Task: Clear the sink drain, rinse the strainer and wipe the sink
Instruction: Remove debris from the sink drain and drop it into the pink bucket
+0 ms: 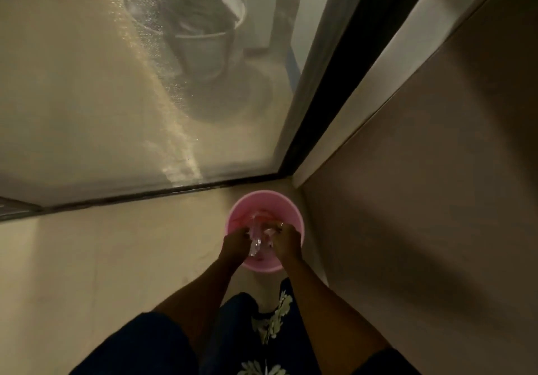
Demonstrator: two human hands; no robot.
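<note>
Two hands over pink bin (pixel 294 214). Left hand (pixel 235 243) and right hand (pixel 286 240) each closed on clear plastic (pixel 257 240) between them. Bin directly below the grip.

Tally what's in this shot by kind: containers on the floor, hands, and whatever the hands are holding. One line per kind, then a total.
Pink bucket: 1
Metal pot with lid behind the glass door: 1
Hands, left hand and right hand: 2
Clear crumpled plastic piece held over the bucket: 1
Total: 5
</note>
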